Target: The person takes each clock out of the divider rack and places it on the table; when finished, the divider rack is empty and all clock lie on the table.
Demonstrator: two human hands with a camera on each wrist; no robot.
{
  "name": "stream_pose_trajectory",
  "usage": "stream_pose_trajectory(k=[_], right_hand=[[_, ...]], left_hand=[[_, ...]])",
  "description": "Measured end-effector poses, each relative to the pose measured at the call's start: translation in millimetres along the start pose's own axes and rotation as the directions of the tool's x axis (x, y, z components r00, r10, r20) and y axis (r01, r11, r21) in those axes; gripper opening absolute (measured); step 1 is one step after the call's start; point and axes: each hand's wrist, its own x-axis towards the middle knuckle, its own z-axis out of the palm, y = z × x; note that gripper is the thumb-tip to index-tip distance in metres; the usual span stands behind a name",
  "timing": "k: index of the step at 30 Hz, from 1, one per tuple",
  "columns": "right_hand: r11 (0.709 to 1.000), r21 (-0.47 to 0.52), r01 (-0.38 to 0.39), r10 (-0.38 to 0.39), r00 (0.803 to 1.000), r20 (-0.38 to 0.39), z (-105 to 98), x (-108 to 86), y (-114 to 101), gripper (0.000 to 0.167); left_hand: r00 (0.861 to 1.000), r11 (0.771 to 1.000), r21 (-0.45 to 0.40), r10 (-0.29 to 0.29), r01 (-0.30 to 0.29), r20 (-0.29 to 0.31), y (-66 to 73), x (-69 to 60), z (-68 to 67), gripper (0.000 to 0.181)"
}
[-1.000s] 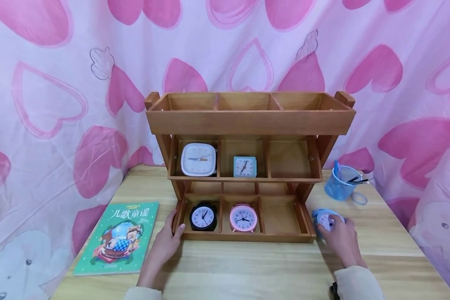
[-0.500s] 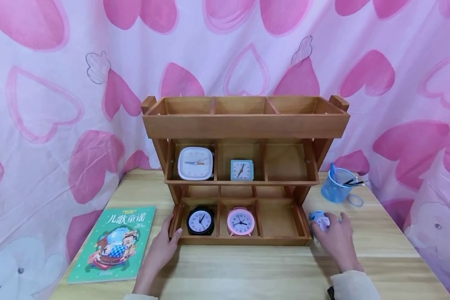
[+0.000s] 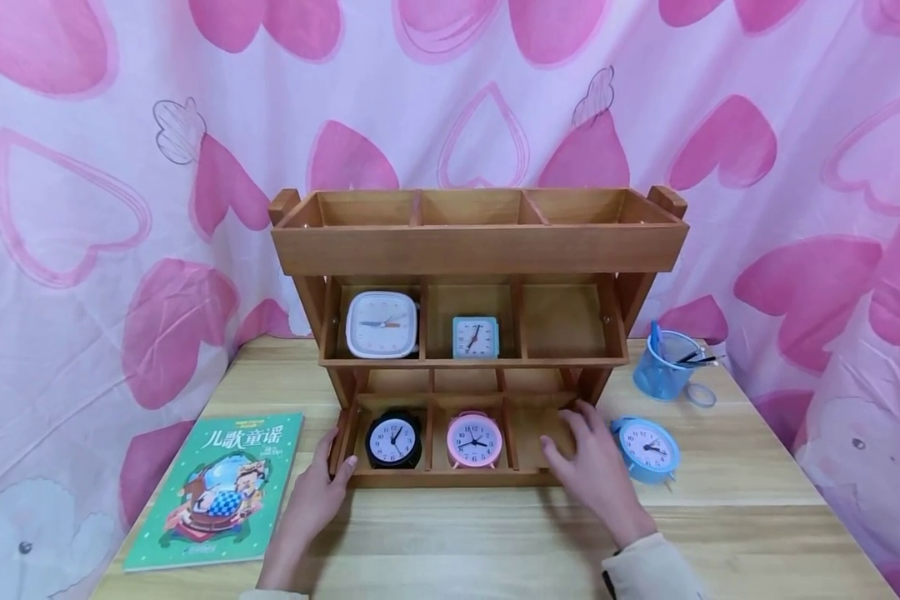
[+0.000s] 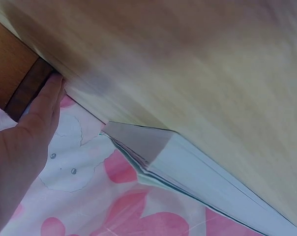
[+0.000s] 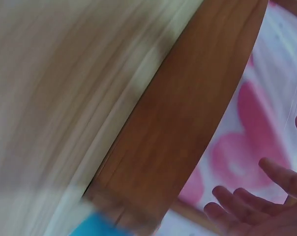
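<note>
A three-tier wooden shelf (image 3: 480, 250) stands on the table. My left hand (image 3: 318, 492) grips the left end of its bottom tier, thumb at the front and fingers along the outer side. Fingers spread and holding nothing, my right hand (image 3: 596, 467) is over the bottom tier's right compartment. To its right, a round blue alarm clock (image 3: 648, 450) stands on the table. The bottom tier holds a black alarm clock (image 3: 393, 440) at left and a pink one in the middle. Above them are a white rounded-square clock (image 3: 382, 325) and a small teal square clock (image 3: 475, 337).
A green children's book (image 3: 217, 492) lies left of the shelf. At the right back stand a blue mesh pen cup (image 3: 660, 375) with pens and, beside it, a small pale blue ring (image 3: 701, 395). A pink heart-patterned curtain hangs behind the table.
My right hand has let go of the blue alarm clock and moved left over the bottom right compartment. The clock stays beside the shelf. My left hand keeps its place on the shelf.
</note>
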Motion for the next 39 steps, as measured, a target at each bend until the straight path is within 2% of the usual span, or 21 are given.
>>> stream_pose_trajectory(k=[5,9,13,17,24,29,33,39], right_hand=[[1.0,-0.006,0.014,-0.014,0.997,0.072,22,1.7,-27,0.054],[0.999,0.008,0.052,-0.053,0.993,0.102,43,2.7,-44,0.051],[0.993,-0.015,0.117,-0.114,0.987,0.114,64,2.8,-54,0.049],[0.991,-0.047,0.122,-0.116,0.986,0.121,78,2.7,-59,0.052],[0.994,-0.098,0.053,-0.037,0.986,0.161,89,6.6,-68,0.062],[0.992,-0.129,0.01,0.012,0.986,0.167,93,11.1,-74,0.07],[0.988,-0.151,-0.008,0.031,0.988,0.148,94,13.1,-76,0.072],[0.985,-0.17,-0.015,0.034,0.994,0.108,89,15.9,-76,0.066]], left_hand=[[1.0,1.0,0.0,-0.015,0.015,0.01,-0.8,-0.8,-1.3,0.067],[0.999,0.999,0.01,-0.044,0.043,0.018,-4.1,-3.7,-4.6,0.067],[0.997,0.997,0.02,-0.069,0.068,0.028,-8.2,-6.9,-7.8,0.067],[0.998,0.998,0.023,-0.061,0.06,0.031,-9.6,-7.4,-7.9,0.068],[0.998,0.998,0.03,-0.048,0.047,0.031,-6.1,-6.4,-7.7,0.069],[0.998,0.998,0.04,-0.059,0.058,0.034,-4.1,-6.0,-10.3,0.069],[0.998,0.998,0.045,-0.05,0.048,0.035,-2.9,-3.8,-9.8,0.069],[0.999,1.0,0.02,-0.009,0.008,0.035,2.3,-1.5,-7.1,0.068]])
